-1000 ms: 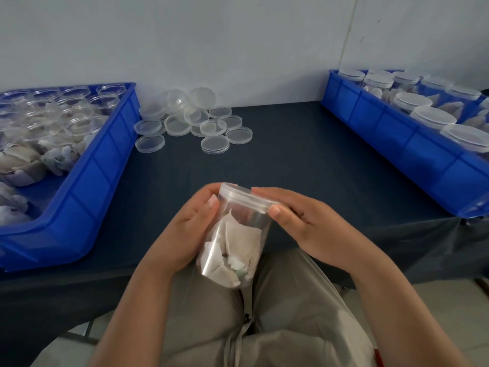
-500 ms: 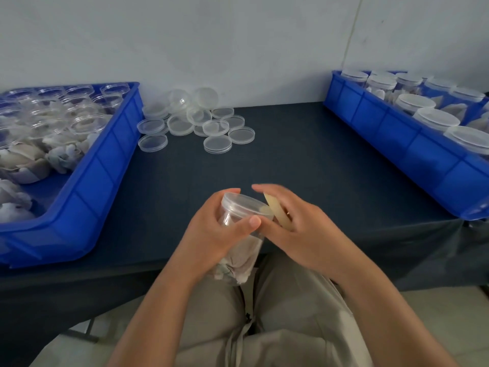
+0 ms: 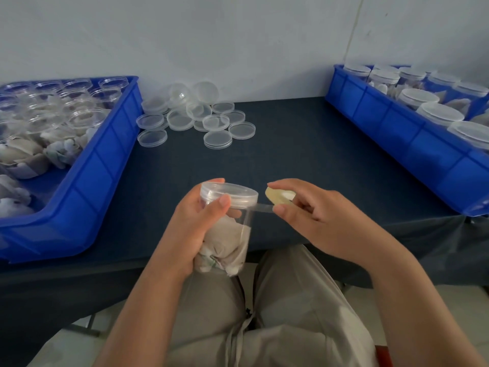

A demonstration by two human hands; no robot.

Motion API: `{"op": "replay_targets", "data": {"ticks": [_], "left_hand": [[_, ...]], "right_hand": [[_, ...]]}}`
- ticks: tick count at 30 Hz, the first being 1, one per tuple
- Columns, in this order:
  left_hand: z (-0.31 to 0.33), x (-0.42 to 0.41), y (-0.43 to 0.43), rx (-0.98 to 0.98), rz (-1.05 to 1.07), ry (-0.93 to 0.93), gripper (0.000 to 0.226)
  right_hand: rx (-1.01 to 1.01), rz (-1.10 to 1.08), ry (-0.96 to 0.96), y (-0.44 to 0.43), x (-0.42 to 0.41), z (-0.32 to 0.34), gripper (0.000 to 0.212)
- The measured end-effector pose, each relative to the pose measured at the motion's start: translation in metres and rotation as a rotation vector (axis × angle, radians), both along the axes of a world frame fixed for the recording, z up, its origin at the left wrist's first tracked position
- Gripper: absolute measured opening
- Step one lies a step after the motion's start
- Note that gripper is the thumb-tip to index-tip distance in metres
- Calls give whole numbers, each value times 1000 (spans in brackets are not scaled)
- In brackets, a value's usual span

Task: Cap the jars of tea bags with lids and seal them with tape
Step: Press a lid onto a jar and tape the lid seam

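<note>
My left hand (image 3: 190,226) grips a clear jar of tea bags (image 3: 232,234) over the table's front edge, thumb pressed just under its clear lid (image 3: 230,193). To the jar's right, my right hand (image 3: 315,218) pinches a small yellowish tape roll (image 3: 279,197). A short clear strip of tape (image 3: 262,207) stretches from the roll to the jar's side below the lid.
A blue bin (image 3: 87,186) at the left holds several uncapped jars of tea bags. A blue bin (image 3: 397,139) at the right holds several capped jars. Loose clear lids (image 3: 195,117) lie piled at the back of the dark table (image 3: 291,144), against the wall.
My right hand has pulled the tape roll away to the right, drawing out a strip from the jar. My left hand has shifted its grip, thumb now across the jar below the lid.
</note>
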State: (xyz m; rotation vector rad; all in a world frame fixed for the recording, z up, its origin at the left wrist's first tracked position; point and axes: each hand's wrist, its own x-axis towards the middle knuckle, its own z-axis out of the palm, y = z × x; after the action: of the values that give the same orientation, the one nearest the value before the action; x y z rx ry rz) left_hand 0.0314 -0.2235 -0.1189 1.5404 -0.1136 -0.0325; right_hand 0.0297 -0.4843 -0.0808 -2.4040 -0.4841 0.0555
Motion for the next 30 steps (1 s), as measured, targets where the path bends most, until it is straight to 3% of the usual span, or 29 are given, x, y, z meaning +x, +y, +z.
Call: {"op": "replay_targets", "data": {"ticks": [3,7,12,16,18,21,24,27,30], "left_hand": [[-2,-4,-1,-120,-120,43,87],[-8,-6,-7,-267,-387,77,45],[-13,4,-6,-319,-530,134,54],[-4,8,1,-89,-347,89,81],[-2,12,3,47,-207,-71,95],[2,10,4,154,-45,-238,81],[4,7,1,264,-88,-236,63],[4,8,-8,413,-48,-253,93],[4,9,-13,393,-2,-253,102]], "right_hand": [[29,5,-5,2,0,3,57],[120,48,27,5,-1,5,65],[138,108,76,9,-4,3,76],[188,110,61,18,-6,-1,58],[181,79,42,20,-6,-2,55],[149,-1,-22,22,-4,-2,61],[123,-66,-114,28,-6,-7,60],[196,-133,-162,38,-9,-14,60],[248,-155,-193,44,-9,-20,53]]}}
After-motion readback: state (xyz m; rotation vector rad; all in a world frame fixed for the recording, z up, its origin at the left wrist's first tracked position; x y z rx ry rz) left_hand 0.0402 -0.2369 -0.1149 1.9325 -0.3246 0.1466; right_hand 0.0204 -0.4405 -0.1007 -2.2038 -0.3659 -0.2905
